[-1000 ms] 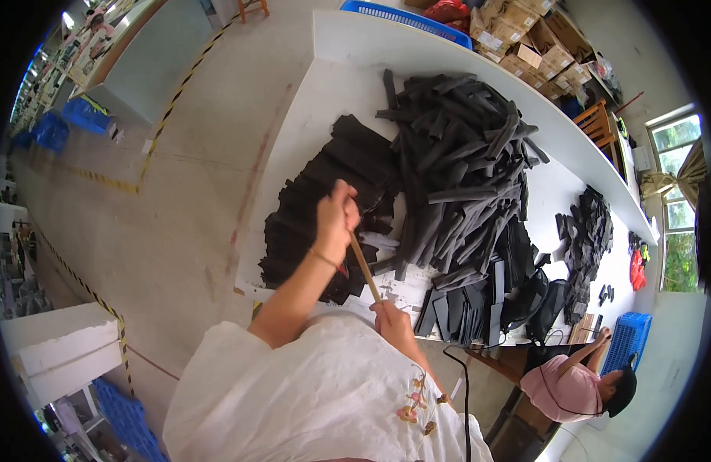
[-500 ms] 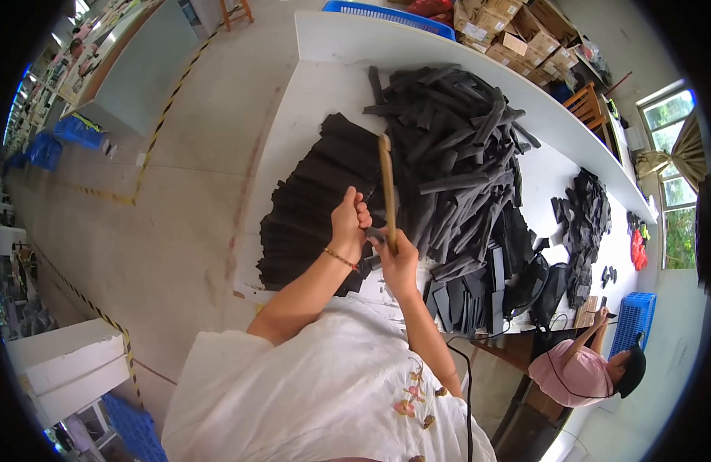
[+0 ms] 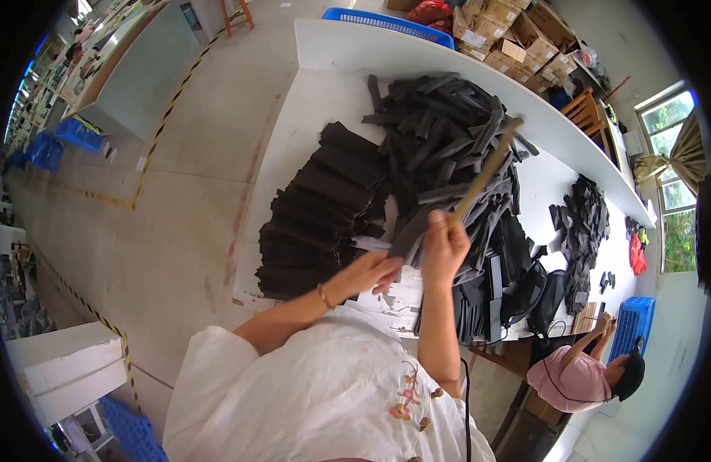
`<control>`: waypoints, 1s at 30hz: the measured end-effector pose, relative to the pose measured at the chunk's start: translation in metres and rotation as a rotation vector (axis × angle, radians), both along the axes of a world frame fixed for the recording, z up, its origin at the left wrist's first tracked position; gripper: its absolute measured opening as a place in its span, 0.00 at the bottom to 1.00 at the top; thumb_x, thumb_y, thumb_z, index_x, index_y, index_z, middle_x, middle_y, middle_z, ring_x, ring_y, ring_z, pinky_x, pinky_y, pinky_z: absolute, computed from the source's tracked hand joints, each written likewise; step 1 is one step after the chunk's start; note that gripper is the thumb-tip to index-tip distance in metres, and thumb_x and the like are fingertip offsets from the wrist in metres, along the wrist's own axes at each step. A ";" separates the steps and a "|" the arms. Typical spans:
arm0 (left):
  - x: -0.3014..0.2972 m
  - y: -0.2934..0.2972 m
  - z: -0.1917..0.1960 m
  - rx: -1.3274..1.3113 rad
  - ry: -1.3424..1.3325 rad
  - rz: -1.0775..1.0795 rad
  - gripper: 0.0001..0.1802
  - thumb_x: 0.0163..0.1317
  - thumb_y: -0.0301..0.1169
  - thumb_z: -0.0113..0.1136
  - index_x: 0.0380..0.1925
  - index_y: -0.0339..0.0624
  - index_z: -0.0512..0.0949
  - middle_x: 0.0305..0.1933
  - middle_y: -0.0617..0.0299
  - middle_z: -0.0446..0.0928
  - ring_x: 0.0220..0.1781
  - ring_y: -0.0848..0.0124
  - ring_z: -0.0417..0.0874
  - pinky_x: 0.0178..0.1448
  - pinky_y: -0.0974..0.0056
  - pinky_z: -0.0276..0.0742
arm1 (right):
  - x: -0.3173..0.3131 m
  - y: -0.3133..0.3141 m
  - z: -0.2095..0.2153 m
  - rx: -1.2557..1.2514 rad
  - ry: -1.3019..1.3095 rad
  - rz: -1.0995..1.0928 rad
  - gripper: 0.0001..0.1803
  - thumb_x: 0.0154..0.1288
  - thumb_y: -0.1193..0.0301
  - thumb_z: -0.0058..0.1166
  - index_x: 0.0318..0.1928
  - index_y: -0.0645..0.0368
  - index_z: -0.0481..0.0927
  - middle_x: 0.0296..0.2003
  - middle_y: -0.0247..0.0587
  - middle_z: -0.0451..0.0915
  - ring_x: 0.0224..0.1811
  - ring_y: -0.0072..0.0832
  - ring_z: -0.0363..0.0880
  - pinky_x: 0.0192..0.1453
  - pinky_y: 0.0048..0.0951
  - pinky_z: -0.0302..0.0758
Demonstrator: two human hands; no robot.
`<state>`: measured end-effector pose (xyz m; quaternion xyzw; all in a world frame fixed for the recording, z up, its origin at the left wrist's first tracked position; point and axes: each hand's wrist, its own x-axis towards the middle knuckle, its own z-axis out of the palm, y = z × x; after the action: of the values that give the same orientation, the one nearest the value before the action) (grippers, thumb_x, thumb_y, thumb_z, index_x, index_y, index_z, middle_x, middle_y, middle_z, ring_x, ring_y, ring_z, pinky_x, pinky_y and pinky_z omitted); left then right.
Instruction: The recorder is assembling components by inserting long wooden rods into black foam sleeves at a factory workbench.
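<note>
My right hand [image 3: 445, 250] is closed round the lower end of a long wooden stick [image 3: 488, 171], which slants up and right over the big heap of dark fabric strips [image 3: 440, 115]. To its left, my left hand [image 3: 371, 276] pinches a dark fabric strip [image 3: 406, 240] that runs up toward the right hand. Whether this strip touches the stick cannot be told. Left of the heap lies a spread of black fabric strips [image 3: 317, 208], laid side by side in overlapping rows. A small pale piece [image 3: 371, 243] shows just above my left hand.
A low white board [image 3: 355, 48] edges the far side of the white table [image 3: 301, 100]. Stacked black pieces [image 3: 471, 308], black pouches [image 3: 546, 296] and another dark heap [image 3: 586, 231] lie to the right. A person in pink [image 3: 569, 376] works near a blue crate [image 3: 633, 323].
The stick has swung from near upright to a slant toward the right. My right hand has moved right and my left hand has come down and right, now holding out a strip.
</note>
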<state>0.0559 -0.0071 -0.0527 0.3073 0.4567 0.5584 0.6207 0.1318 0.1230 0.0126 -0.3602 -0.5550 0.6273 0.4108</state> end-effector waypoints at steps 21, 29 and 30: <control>-0.052 0.047 0.040 0.138 -0.068 0.372 0.06 0.62 0.28 0.61 0.37 0.38 0.79 0.33 0.69 0.77 0.37 0.83 0.76 0.42 0.77 0.71 | 0.014 -0.003 -0.014 -0.125 -0.059 0.327 0.14 0.66 0.63 0.58 0.29 0.59 0.76 0.18 0.23 0.68 0.17 0.09 0.59 0.19 0.15 0.54; -0.033 0.048 0.028 0.160 0.193 0.608 0.12 0.67 0.38 0.56 0.34 0.40 0.79 0.30 0.73 0.76 0.29 0.84 0.71 0.33 0.75 0.68 | 0.007 -0.009 -0.026 -0.104 -0.006 0.363 0.14 0.68 0.63 0.55 0.28 0.57 0.76 0.19 0.23 0.68 0.18 0.10 0.59 0.21 0.15 0.54; -0.039 0.049 0.024 0.087 0.193 0.725 0.13 0.67 0.37 0.56 0.34 0.38 0.79 0.29 0.71 0.77 0.29 0.83 0.73 0.34 0.75 0.69 | 0.008 -0.008 -0.027 -0.059 -0.072 0.386 0.14 0.68 0.63 0.56 0.28 0.58 0.77 0.19 0.23 0.69 0.18 0.10 0.60 0.21 0.15 0.55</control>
<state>0.0167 0.0417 -0.0287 0.2031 0.5680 0.7292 0.3233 0.1399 0.1149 -0.0140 -0.2813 -0.6092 0.6972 0.2522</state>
